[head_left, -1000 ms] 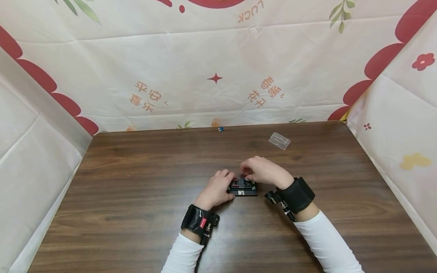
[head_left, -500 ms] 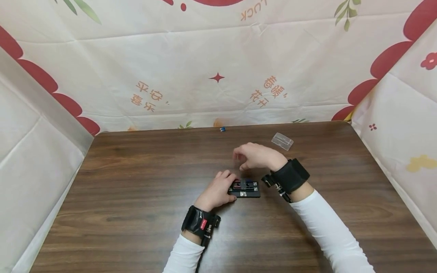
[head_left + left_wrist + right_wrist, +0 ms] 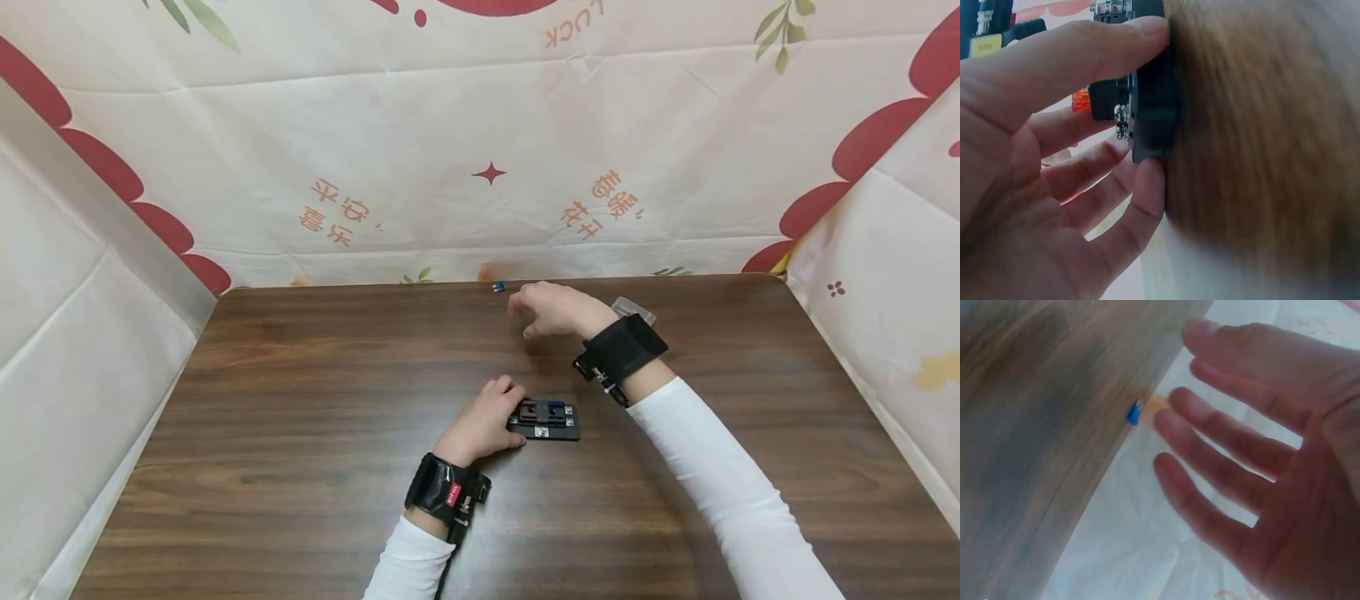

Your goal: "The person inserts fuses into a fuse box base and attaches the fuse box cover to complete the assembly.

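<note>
My left hand point(image 3: 483, 423) grips the left edge of a flat black base point(image 3: 558, 433) on the table, thumb at the near side and fingers at the far side. A raised dark block point(image 3: 543, 412) with reddish and blue parts sits on the base. In the left wrist view an orange-red translucent piece point(image 3: 1080, 100) protrudes from the block. My right hand point(image 3: 557, 310) is held over the far part of the table, fingers loosely bent and holding nothing. Just left of it, at the far edge, lies a tiny blue piece point(image 3: 498, 286) with light prongs, resembling a blade fuse point(image 3: 1134, 414).
A clear plastic case point(image 3: 633, 310) lies behind the right wrist, partly covered by it. The brown wooden table point(image 3: 315, 400) ends at a patterned white cloth point(image 3: 420, 167) at the back, with cloth at both sides too.
My right hand has left the block and moved away toward the far edge, near the blue fuse-like piece. My left hand keeps its grip on the black base.
</note>
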### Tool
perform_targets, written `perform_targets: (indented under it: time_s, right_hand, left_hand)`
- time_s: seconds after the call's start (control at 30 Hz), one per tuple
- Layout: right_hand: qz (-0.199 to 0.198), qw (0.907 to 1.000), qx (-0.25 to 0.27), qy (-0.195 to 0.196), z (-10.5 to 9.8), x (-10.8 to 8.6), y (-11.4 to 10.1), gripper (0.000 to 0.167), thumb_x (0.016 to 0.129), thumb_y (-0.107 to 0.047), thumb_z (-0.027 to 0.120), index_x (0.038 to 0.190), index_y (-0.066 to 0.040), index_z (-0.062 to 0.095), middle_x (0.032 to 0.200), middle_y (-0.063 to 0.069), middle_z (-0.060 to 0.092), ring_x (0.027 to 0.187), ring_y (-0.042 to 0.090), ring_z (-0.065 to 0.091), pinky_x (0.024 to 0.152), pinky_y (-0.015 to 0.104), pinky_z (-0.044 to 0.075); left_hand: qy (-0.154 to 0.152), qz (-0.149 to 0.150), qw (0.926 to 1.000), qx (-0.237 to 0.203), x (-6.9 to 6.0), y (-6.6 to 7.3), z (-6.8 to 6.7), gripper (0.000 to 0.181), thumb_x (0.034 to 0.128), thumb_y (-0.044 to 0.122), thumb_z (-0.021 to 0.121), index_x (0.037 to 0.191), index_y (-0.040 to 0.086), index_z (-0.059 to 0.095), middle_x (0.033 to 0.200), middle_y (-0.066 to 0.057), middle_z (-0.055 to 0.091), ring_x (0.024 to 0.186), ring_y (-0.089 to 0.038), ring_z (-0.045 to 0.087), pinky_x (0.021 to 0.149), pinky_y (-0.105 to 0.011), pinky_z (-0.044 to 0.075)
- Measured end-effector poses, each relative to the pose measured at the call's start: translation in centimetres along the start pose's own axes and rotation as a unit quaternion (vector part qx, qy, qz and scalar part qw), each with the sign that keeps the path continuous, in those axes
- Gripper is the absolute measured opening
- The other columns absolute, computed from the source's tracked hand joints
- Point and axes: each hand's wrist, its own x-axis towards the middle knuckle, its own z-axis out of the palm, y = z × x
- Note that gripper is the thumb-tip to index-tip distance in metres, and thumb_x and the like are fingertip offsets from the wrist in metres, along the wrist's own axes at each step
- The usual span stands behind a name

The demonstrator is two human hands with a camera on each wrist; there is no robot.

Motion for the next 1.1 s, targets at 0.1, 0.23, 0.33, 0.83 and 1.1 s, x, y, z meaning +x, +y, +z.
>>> perform_targets:
  time_s: [0.1,0.23,0.33,0.83,1.1]
  right_hand:
    - [-0.004,0.9999,-0.009,0.013,-0.3,0.8,0.5,0.028,0.082,-0.008,0.076,0.108,-0.007,0.067,0.107,0.008,0.064,0.097,0.027,0.057,0.085,0.045,0.046]
    - [-0.015,0.9991,-0.023,0.032,-0.7,2.0,0.9,0.026,0.081,-0.006,0.076,0.106,-0.004,0.067,0.103,0.010,0.065,0.095,0.027,0.058,0.084,0.044,0.046]
    - [-0.019,0.9988,-0.029,0.035,-1.0,2.9,1.1,0.025,0.081,-0.006,0.076,0.105,-0.003,0.067,0.102,0.010,0.065,0.093,0.027,0.058,0.082,0.043,0.046]
    - [0.011,0.9969,-0.062,0.048,0.2,6.4,1.7,0.029,0.085,-0.006,0.072,0.113,-0.005,0.066,0.109,0.011,0.060,0.100,0.028,0.056,0.086,0.042,0.046]
    - [0.005,0.9961,-0.053,0.070,0.9,7.9,2.6,0.039,0.086,-0.002,0.070,0.124,-0.008,0.063,0.118,0.009,0.060,0.110,0.026,0.054,0.093,0.039,0.043]
  left_hand:
    - [0.003,0.001,1.0000,0.002,0.1,0.0,0.0,0.050,0.0757,0.020,0.083,0.119,0.008,0.061,0.116,-0.006,0.053,0.107,-0.021,0.048,0.091,-0.030,0.043]
    - [0.009,0.000,0.9999,0.005,0.2,-0.1,-0.1,0.052,0.0751,0.020,0.083,0.120,0.007,0.061,0.116,-0.006,0.053,0.108,-0.021,0.048,0.091,-0.031,0.043]
    - [0.012,0.000,0.9999,0.009,0.2,-0.2,-0.3,0.053,0.0751,0.020,0.083,0.121,0.007,0.061,0.116,-0.006,0.053,0.108,-0.022,0.048,0.091,-0.031,0.043]
    - [0.020,0.011,0.9996,0.017,-0.2,0.2,0.2,0.050,0.0745,0.020,0.084,0.117,0.006,0.061,0.112,-0.007,0.053,0.103,-0.021,0.048,0.089,-0.029,0.044]
    - [0.024,0.003,0.9995,0.021,0.0,0.4,0.2,0.050,0.0734,0.019,0.085,0.116,0.007,0.062,0.111,-0.005,0.053,0.101,-0.020,0.048,0.088,-0.027,0.043]
